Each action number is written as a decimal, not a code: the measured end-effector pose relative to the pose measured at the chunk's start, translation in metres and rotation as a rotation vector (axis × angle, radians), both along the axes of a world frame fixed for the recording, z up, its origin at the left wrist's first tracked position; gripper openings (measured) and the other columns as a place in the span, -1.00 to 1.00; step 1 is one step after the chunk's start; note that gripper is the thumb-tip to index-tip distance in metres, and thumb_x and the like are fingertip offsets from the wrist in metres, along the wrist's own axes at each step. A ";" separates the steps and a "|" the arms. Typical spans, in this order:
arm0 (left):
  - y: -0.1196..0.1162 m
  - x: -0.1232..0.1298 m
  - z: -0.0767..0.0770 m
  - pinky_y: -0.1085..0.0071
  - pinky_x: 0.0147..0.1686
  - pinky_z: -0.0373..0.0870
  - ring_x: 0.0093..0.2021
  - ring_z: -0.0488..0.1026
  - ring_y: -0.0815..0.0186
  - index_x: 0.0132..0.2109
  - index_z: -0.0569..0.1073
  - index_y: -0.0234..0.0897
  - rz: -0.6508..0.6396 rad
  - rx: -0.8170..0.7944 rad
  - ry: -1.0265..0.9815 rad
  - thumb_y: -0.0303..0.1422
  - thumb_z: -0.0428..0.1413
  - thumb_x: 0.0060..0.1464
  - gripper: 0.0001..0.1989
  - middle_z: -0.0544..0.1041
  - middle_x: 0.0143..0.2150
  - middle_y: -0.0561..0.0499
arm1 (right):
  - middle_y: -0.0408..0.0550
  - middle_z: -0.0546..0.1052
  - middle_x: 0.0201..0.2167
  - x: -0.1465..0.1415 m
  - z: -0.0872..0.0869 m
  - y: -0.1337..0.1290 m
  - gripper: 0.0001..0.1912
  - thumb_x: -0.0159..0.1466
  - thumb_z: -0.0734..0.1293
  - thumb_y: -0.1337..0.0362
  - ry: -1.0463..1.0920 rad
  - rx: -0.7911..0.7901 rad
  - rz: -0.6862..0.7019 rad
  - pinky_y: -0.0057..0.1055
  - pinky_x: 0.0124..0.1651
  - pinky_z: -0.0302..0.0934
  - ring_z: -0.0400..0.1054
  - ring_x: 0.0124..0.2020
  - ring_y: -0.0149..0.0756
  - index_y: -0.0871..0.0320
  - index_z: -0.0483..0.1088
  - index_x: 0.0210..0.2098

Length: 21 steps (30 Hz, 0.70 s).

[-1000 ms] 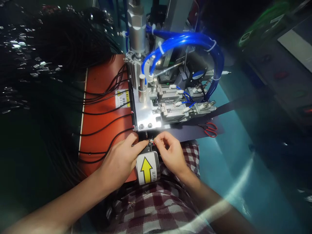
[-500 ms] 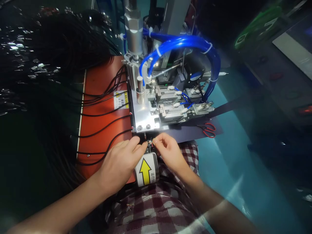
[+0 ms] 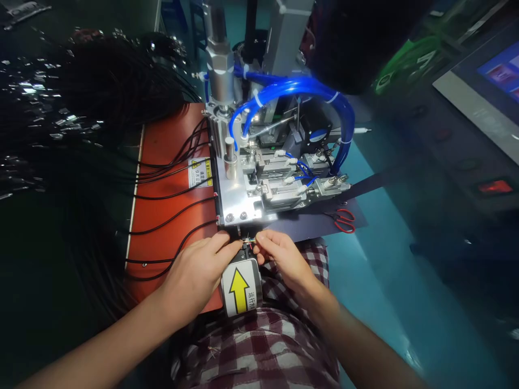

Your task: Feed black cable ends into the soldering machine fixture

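Observation:
Thin coloured wires (image 3: pixel 248 241), with a red one among them, span the small gap between my two hands. My right hand (image 3: pixel 281 254) pinches their right end between thumb and forefinger. My left hand (image 3: pixel 198 267) is closed with its fingertips at their left end, and what lies under its palm is hidden. Just below the wires is a small black fixture (image 3: pixel 245 253), partly covered by my fingers. It sits at the front of a machine (image 3: pixel 239 202) with a bright metal plate. Nearer me is a white label with a yellow arrow (image 3: pixel 239 292).
Several black cables (image 3: pixel 178 232) cross an orange panel (image 3: pixel 158 216) to the machine's edge. A big bundle of black cables (image 3: pixel 93 92) hangs at left. Blue air hoses (image 3: pixel 300 86) arch over the cylinders. Red-handled scissors (image 3: pixel 344 220) lie at right; a screen (image 3: pixel 503 75) stands beyond.
My right hand has shifted slightly, and its other fingers show more below the pinch. The wires look more stretched out between my hands. The whole view has shifted a little.

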<state>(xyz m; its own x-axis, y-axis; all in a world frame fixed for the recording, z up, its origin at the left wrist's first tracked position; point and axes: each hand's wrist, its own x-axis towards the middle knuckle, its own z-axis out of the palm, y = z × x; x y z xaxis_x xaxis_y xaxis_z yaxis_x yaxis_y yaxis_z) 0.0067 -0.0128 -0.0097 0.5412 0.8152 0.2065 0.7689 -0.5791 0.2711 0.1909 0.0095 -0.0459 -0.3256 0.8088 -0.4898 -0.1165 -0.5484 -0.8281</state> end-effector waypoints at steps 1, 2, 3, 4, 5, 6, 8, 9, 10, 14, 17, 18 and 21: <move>0.000 0.000 0.000 0.32 -0.46 0.41 -0.40 0.45 0.21 -0.08 0.45 -0.33 0.001 0.000 -0.002 -0.54 -0.13 0.17 -0.71 0.49 -0.27 -0.10 | -0.19 0.37 -0.58 0.001 0.000 0.000 -0.72 0.15 0.30 0.10 -0.016 0.021 -0.018 -0.47 -0.46 0.05 0.19 -0.60 -0.47 0.20 0.31 -0.50; 0.000 0.000 0.000 0.32 -0.46 0.41 -0.39 0.46 0.21 -0.08 0.45 -0.33 0.001 0.002 -0.005 -0.54 -0.13 0.18 -0.70 0.50 -0.26 -0.10 | -0.18 0.39 -0.55 0.001 0.000 -0.001 -0.72 0.15 0.30 0.10 -0.038 0.047 -0.030 -0.47 -0.45 0.07 0.21 -0.58 -0.46 0.20 0.31 -0.50; 0.000 0.000 0.000 0.32 -0.46 0.41 -0.39 0.46 0.21 -0.08 0.45 -0.33 0.002 0.006 -0.007 -0.54 -0.14 0.18 -0.70 0.50 -0.26 -0.10 | -0.17 0.39 -0.54 0.001 0.001 -0.001 -0.73 0.15 0.30 0.10 -0.059 0.071 -0.036 -0.46 -0.44 0.08 0.22 -0.57 -0.45 0.20 0.32 -0.49; 0.000 -0.001 0.000 0.32 -0.45 0.41 -0.39 0.46 0.21 -0.08 0.45 -0.33 0.001 0.013 -0.009 -0.53 -0.15 0.18 -0.69 0.51 -0.26 -0.10 | -0.17 0.39 -0.53 0.000 0.002 -0.001 -0.74 0.15 0.30 0.11 -0.080 0.094 -0.038 -0.45 -0.44 0.09 0.23 -0.57 -0.44 0.19 0.32 -0.49; 0.000 -0.001 0.000 0.33 -0.45 0.40 -0.39 0.46 0.22 -0.09 0.45 -0.33 -0.001 0.022 -0.010 -0.53 -0.16 0.19 -0.69 0.51 -0.26 -0.10 | -0.17 0.39 -0.54 -0.001 0.003 -0.001 -0.76 0.14 0.31 0.13 -0.100 0.112 -0.039 -0.45 -0.45 0.09 0.22 -0.57 -0.44 0.19 0.31 -0.49; 0.000 -0.001 0.000 0.33 -0.45 0.40 -0.40 0.45 0.22 -0.09 0.45 -0.33 -0.002 0.030 -0.011 -0.53 -0.16 0.19 -0.68 0.51 -0.26 -0.10 | -0.18 0.38 -0.55 -0.002 0.004 -0.001 -0.77 0.13 0.32 0.14 -0.119 0.126 -0.040 -0.45 -0.46 0.09 0.22 -0.57 -0.43 0.18 0.31 -0.48; 0.000 -0.002 0.000 0.34 -0.44 0.38 -0.40 0.45 0.24 -0.09 0.46 -0.33 -0.010 0.041 -0.007 -0.53 -0.16 0.20 -0.68 0.52 -0.25 -0.10 | -0.19 0.37 -0.58 -0.005 0.005 0.000 -0.79 0.12 0.32 0.16 -0.158 0.145 -0.038 -0.46 -0.49 0.08 0.20 -0.59 -0.43 0.19 0.30 -0.48; 0.000 -0.002 0.000 0.34 -0.44 0.38 -0.41 0.44 0.24 -0.09 0.46 -0.33 -0.013 0.045 0.004 -0.53 -0.16 0.20 -0.69 0.52 -0.25 -0.10 | -0.19 0.36 -0.59 -0.005 0.005 0.001 -0.80 0.11 0.32 0.17 -0.181 0.150 -0.032 -0.46 -0.50 0.07 0.19 -0.60 -0.43 0.19 0.30 -0.49; 0.000 -0.002 0.000 0.34 -0.45 0.37 -0.41 0.44 0.24 -0.09 0.46 -0.33 -0.016 0.049 0.020 -0.53 -0.15 0.19 -0.69 0.52 -0.25 -0.11 | -0.19 0.35 -0.60 -0.006 0.004 0.002 -0.80 0.12 0.31 0.18 -0.203 0.150 -0.023 -0.46 -0.51 0.07 0.19 -0.60 -0.43 0.19 0.29 -0.49; -0.001 -0.002 0.001 0.33 -0.47 0.35 -0.44 0.42 0.23 -0.10 0.47 -0.33 -0.007 0.080 0.069 -0.54 -0.13 0.17 -0.69 0.52 -0.28 -0.10 | -0.21 0.34 -0.66 -0.002 -0.002 0.003 -0.81 0.12 0.30 0.19 -0.258 0.100 -0.012 -0.46 -0.52 0.04 0.19 -0.63 -0.43 0.19 0.29 -0.50; 0.000 -0.002 0.000 0.35 -0.47 0.34 -0.44 0.42 0.26 -0.09 0.47 -0.32 -0.007 0.077 0.053 -0.55 -0.13 0.16 -0.68 0.53 -0.29 -0.09 | -0.22 0.32 -0.69 0.005 -0.003 0.002 -0.77 0.14 0.28 0.15 -0.221 0.079 -0.020 -0.46 -0.50 0.04 0.18 -0.64 -0.43 0.19 0.28 -0.51; 0.000 -0.002 0.000 0.35 -0.46 0.35 -0.44 0.42 0.26 -0.08 0.47 -0.32 -0.008 0.072 0.045 -0.55 -0.13 0.17 -0.68 0.53 -0.28 -0.08 | -0.22 0.33 -0.67 0.007 -0.002 0.001 -0.76 0.15 0.28 0.14 -0.198 0.083 -0.030 -0.46 -0.49 0.05 0.19 -0.63 -0.43 0.19 0.29 -0.51; 0.001 -0.002 0.000 0.35 -0.46 0.35 -0.44 0.43 0.26 -0.09 0.48 -0.32 -0.012 0.063 0.018 -0.53 -0.14 0.19 -0.68 0.53 -0.28 -0.09 | -0.19 0.37 -0.56 0.009 0.002 0.000 -0.75 0.13 0.31 0.11 -0.147 0.075 -0.045 -0.46 -0.47 0.06 0.22 -0.60 -0.45 0.20 0.33 -0.47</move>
